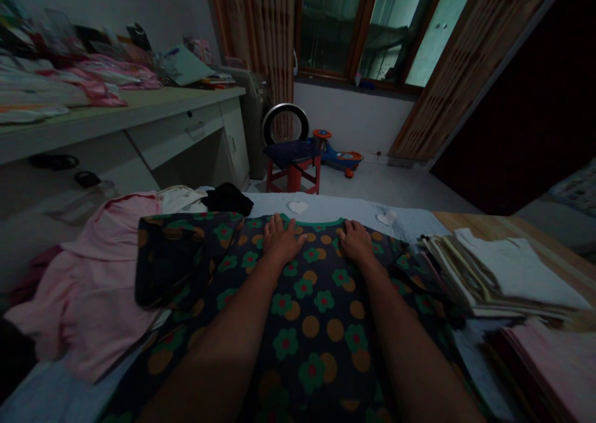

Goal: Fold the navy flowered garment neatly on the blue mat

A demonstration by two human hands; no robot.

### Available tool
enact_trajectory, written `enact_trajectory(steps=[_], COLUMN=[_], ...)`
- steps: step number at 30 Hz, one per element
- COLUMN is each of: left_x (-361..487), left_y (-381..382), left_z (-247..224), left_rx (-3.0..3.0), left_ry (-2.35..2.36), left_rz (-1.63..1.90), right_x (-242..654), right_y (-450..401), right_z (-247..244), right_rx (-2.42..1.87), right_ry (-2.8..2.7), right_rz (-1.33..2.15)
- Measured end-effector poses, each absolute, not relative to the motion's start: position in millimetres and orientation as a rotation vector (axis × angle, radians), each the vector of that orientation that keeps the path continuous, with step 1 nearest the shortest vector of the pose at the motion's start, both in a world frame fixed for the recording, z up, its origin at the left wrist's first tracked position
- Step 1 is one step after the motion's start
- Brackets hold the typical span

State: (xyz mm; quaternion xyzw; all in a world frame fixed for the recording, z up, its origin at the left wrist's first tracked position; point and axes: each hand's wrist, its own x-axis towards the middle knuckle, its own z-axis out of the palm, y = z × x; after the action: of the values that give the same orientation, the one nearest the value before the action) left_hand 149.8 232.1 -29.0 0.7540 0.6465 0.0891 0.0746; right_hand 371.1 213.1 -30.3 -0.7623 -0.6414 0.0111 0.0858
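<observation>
A dark garment [321,299] with green flowers and orange dots lies spread on a light cloth [335,206], its green-edged neckline toward the far side. My left hand [282,240] rests flat on the garment just left of the neckline, fingers spread. To the right of the neckline, my right hand [356,241] lies on the fabric, its fingers extended and holding nothing. The garment's left sleeve [172,261] is bunched up beside the pink clothing.
Pink clothing [109,268] lies at the left, a black cloth [228,199] behind it. Folded clothes [507,274] are stacked at the right, above a pink pile [554,361]. Beyond stand a red stool [294,176], a ride-on toy [339,154] and a desk [186,100].
</observation>
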Motion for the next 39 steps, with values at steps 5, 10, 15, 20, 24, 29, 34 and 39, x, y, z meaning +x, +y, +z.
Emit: enact_trajectory(steps=[5,10,15,20,24,29,34,39], left_x=[150,149,149,149,149,149,149,150], left_y=[232,233,233,234,234,234,234,233], left_z=[-30,-33,-33,-35,-37,-37,-37,-33], left_rx=[2.263,2.278,2.291,2.293,2.297,2.306,2.293,2.28], left_ry=[1.937,1.942,1.943,1.948,1.948,1.946,1.951,1.948], left_rz=[0.279,0.288,0.289,0.3,0.308,0.325,0.323,0.305], right_x=[388,398,403,412,411,388,370,383], right_y=[217,209,203,206,205,181,149,140], right_z=[-28,-40,-46,-40,-35,-22,-23,-35], right_rx=[-2.204,-2.064,-1.97,-2.002,-2.127,-2.182,-2.209,-2.249], right_ry=[-2.068,-2.162,-2.125,-2.097,-2.017,-2.025,-2.078,-2.071], right_rz=[0.189,0.113,0.083,0.059,-0.026,-0.17,-0.06,0.066])
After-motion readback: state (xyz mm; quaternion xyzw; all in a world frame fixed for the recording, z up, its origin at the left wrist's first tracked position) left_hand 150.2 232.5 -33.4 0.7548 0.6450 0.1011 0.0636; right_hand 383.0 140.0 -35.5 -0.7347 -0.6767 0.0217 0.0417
